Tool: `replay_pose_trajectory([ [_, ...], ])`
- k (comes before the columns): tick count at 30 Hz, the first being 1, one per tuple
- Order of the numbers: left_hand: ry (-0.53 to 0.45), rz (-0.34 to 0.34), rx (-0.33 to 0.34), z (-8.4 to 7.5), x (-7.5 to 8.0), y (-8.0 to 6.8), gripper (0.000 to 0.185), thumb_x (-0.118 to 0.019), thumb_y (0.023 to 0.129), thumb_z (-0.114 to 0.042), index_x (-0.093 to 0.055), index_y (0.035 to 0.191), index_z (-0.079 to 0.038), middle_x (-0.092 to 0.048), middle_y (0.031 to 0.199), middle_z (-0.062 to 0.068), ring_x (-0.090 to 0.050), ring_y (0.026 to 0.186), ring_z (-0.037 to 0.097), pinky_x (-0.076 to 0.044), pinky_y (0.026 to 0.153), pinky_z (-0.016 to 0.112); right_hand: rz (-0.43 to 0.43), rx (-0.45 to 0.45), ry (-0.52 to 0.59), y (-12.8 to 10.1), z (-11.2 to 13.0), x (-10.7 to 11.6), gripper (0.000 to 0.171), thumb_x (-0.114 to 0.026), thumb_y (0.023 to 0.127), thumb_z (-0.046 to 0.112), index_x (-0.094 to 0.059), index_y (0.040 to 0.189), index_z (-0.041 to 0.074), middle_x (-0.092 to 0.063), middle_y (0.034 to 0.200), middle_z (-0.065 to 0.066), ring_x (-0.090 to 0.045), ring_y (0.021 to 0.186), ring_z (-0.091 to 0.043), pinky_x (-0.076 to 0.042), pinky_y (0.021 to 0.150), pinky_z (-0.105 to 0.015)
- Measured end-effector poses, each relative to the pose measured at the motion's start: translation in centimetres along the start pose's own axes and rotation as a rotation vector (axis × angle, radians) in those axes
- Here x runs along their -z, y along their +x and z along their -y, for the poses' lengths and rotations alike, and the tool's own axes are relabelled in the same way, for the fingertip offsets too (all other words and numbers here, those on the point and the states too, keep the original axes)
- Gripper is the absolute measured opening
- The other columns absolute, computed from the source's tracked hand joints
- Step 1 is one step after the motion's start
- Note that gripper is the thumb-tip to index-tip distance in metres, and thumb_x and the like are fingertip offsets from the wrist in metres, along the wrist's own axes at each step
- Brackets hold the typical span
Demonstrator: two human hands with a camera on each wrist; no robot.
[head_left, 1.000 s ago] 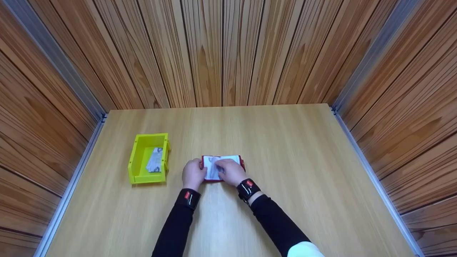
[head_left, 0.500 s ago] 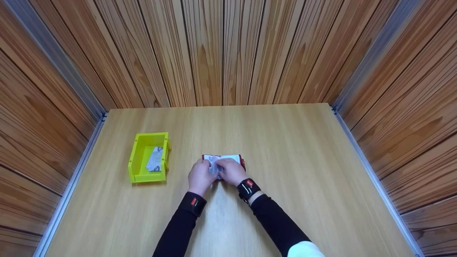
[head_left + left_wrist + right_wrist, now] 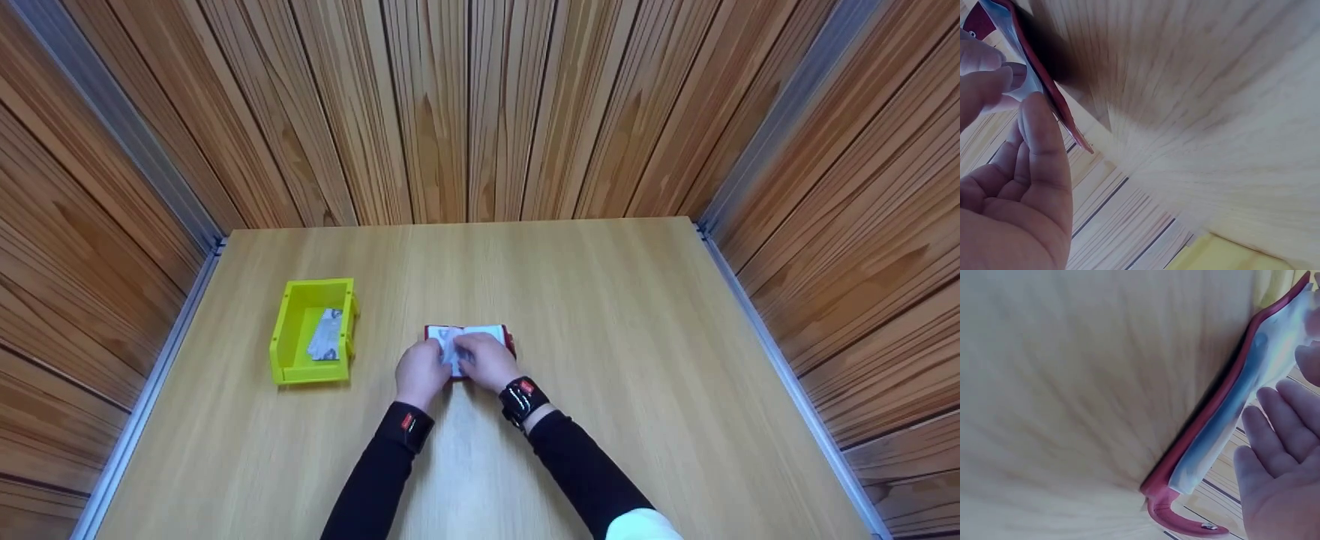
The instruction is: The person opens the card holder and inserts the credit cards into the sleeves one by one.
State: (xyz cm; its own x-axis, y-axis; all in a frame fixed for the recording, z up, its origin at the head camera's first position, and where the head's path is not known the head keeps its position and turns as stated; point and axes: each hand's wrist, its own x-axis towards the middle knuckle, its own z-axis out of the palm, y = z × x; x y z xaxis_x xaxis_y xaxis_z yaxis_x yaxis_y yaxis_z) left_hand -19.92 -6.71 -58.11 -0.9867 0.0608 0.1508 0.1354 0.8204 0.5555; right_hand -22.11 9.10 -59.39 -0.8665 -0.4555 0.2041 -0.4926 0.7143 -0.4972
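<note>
A red card holder (image 3: 491, 328) lies spread open on the table, with pale clear sleeves inside. My left hand (image 3: 421, 373) is at its left half, and in the left wrist view a fingertip meets the edge of a clear sleeve (image 3: 1032, 85). From the right, my right hand (image 3: 487, 363) reaches over the middle and pinches the sleeve's inner side with thumb and forefinger. Its other fingers stay loosely extended in the right wrist view. The strap (image 3: 1185, 526) with a metal snap curls from the red cover there. Fingers hide much of the left page.
To the left stands a yellow-green bin (image 3: 309, 374) with grey printed slips (image 3: 325, 335) lying in it. Wood-plank walls (image 3: 465, 112) and metal corner rails enclose the light wooden table (image 3: 600, 300).
My left hand has moved right from the card holder's left edge onto its left page, close to the right hand. The right hand has stayed nearly still.
</note>
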Motion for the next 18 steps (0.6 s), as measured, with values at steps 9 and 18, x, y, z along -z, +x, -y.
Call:
replay_pose_trajectory([
  [9, 0.018, -0.053, -0.029, 0.2, 0.0, 0.3, 0.015, -0.07, 0.075, 0.002, -0.057, 0.07, -0.005, -0.061, 0.068, 0.009, -0.062, 0.066, 0.033, -0.047, 0.06, 0.047, -0.151, -0.022, 0.088, -0.1, 0.7, 1.4, 0.031, -0.069, 0.09, 0.005, -0.067, 0.12, 0.0, -0.067, 0.118, -0.016, -0.06, 0.113, -0.031, -0.045, 0.099, -0.042],
  [18, -0.003, -0.06, 0.024, 0.4, 0.1, 0.3, 0.014, -0.067, 0.076, 0.005, -0.058, 0.072, -0.005, -0.062, 0.07, 0.009, -0.062, 0.066, 0.032, -0.048, 0.06, 0.047, -0.237, -0.104, 0.02, -0.6, -1.0, 1.8, 0.026, -0.069, 0.089, 0.007, -0.069, 0.115, 0.001, -0.069, 0.113, -0.014, -0.06, 0.11, -0.032, -0.046, 0.098, -0.043],
])
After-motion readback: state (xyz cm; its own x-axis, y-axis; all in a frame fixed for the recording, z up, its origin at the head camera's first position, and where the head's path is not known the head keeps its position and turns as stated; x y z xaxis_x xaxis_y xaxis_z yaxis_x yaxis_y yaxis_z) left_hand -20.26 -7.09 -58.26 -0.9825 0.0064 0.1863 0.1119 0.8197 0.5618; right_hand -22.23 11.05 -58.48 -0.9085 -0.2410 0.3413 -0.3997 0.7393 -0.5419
